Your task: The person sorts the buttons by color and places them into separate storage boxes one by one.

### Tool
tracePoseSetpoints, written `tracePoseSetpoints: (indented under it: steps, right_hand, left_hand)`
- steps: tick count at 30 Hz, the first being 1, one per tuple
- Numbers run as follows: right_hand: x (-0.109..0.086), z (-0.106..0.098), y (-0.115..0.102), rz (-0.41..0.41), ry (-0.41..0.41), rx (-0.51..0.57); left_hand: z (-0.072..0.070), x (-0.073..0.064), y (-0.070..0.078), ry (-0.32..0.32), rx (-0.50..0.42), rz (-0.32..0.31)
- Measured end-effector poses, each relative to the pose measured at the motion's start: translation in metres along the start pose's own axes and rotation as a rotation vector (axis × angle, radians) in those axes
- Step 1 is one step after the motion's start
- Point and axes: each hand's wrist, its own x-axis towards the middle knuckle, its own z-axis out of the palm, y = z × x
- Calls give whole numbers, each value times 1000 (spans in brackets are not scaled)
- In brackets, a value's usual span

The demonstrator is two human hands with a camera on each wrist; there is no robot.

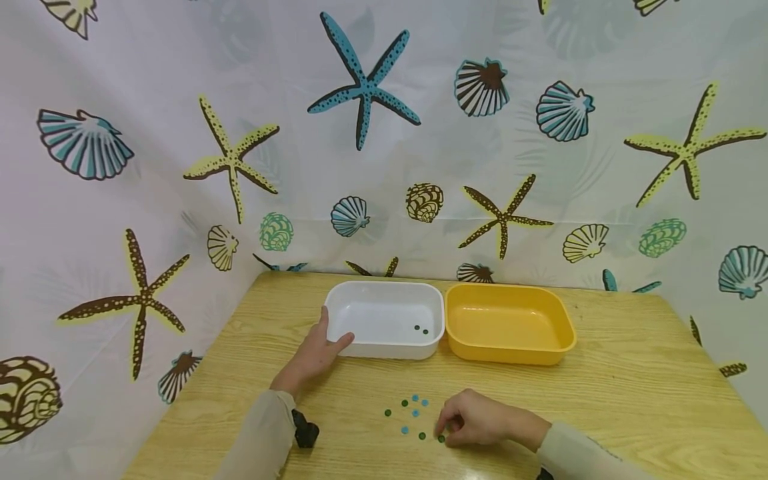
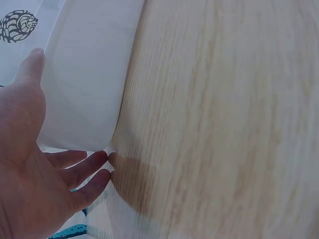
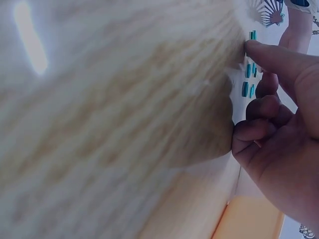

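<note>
The left hand (image 1: pixel 316 350) holds the left end of a white plastic bin (image 1: pixel 384 349). Its thumb lies over the front rim in the left wrist view, and the other fingers bend against the end wall. Two small green discs (image 1: pixel 417 327) lie inside the bin, toward its right. Over the table in front, the right hand (image 1: pixel 477 419) has thumb and index finger at a green button-like disc (image 1: pixel 441 439), apparently pinching it. Just left of that hand lie more green discs (image 1: pixel 388 413) and several blue discs (image 1: pixel 416 413). In the right wrist view the fingers hide the pinched disc.
A yellow bin (image 1: pixel 510 356) stands right against the white one near the table's back edge. Both rest on a wood-grain table (image 1: pixel 630 373). A white curtain (image 1: pixel 408 167) printed with starfish and shells surrounds the back and sides.
</note>
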Motion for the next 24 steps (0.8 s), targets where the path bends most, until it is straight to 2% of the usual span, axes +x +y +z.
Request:
tracePoseSetpoints:
  steps: [15,24]
  right_hand:
    - [2,-1,1,-18,-14,-39]
    - [1,-2,1,34,-16,-26]
  left_hand:
    - [-1,-1,2,0,7,-16]
    - [0,0,1,0,-2,-19]
